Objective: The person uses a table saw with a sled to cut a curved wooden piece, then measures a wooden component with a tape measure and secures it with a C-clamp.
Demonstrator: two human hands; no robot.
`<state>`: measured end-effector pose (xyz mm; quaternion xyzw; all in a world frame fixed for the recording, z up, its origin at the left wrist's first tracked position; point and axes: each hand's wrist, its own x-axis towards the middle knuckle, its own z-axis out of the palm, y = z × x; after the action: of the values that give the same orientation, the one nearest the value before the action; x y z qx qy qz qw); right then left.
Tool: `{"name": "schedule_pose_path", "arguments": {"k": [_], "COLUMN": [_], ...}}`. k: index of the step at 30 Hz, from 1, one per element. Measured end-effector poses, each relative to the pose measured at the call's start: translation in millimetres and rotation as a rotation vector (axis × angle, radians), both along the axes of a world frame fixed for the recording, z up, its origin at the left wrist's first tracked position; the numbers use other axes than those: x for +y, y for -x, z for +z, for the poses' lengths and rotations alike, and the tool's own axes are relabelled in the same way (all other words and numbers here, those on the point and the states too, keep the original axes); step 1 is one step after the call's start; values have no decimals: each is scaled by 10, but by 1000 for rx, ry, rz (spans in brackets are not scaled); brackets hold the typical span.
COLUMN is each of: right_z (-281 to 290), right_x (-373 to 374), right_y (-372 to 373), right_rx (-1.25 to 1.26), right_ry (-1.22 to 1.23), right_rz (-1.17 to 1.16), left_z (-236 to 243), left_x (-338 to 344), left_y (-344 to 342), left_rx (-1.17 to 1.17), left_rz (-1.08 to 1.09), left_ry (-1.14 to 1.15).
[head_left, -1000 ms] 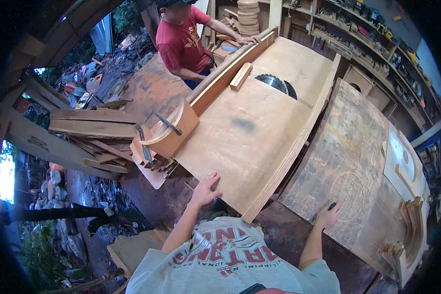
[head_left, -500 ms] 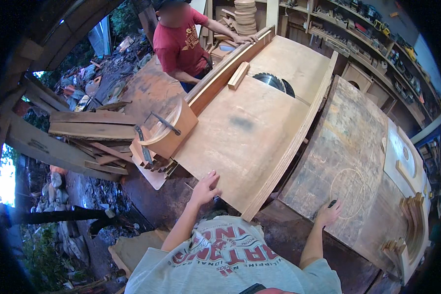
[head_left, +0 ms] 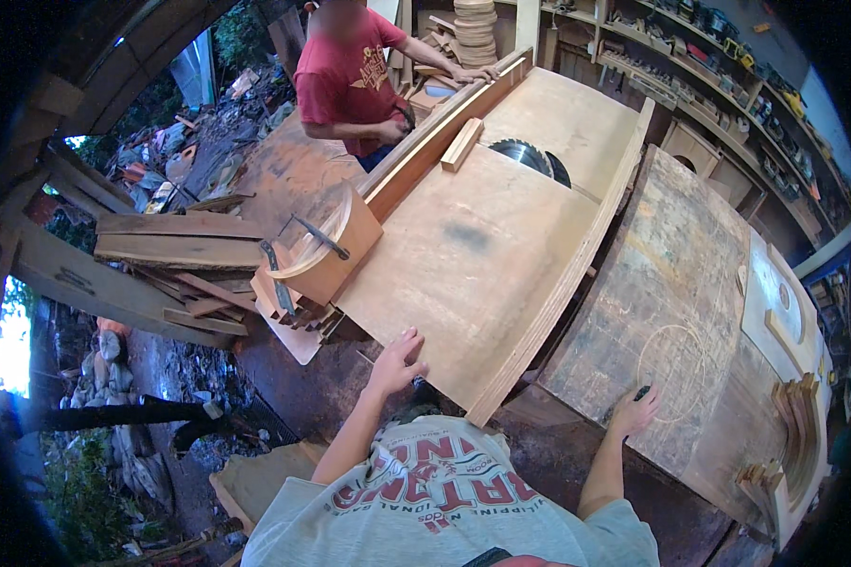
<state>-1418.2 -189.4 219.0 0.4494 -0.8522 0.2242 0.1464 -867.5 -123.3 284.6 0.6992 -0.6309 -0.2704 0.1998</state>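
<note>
My left hand rests at the near left edge of a wide plywood sled, fingers stretched out and nothing in them. My right hand lies on the worn wooden tabletop to the right, its fingers closed around a small black object whose kind I cannot make out. A toothed circular saw blade stands up through the sled. Left of the blade, a short wood block lies against the long wooden fence. A curved wooden piece with clamps sits at the fence's near end.
Behind the fence stands a person in a red shirt, one hand on its far end. Planks are piled at the left. Curved wood pieces lie at the right table edge. Shelves with tools line the back right.
The other person's lower hand has come up toward the fence, near their waist, and their torso has shifted slightly. Both my hands stay in the same places.
</note>
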Motion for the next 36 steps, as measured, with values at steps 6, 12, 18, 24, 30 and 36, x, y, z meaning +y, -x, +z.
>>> {"name": "schedule_pose_path", "arguments": {"k": [6, 12, 18, 24, 30, 36], "right_z": [27, 44, -4, -34, -19, -21], "right_x": [1, -1, -7, -14, -13, -14], "right_y": [-7, -13, 14, 49, 41, 56], "right_rx": [20, 39, 56, 55, 64, 29], "right_ry": [6, 1, 16, 32, 32, -35], "right_rz": [22, 10, 1, 8, 14, -12], "left_z": [-11, -11, -7, 13, 41, 18], "left_x": [2, -9, -7, 0, -22, -15], "left_y": [-4, -12, 23, 66, 82, 88], "left_rx": [6, -24, -4, -17, -32, -29], "left_rz": [-1, -14, 9, 21, 17, 39], "left_ry": [4, 1, 11, 22, 28, 2]}}
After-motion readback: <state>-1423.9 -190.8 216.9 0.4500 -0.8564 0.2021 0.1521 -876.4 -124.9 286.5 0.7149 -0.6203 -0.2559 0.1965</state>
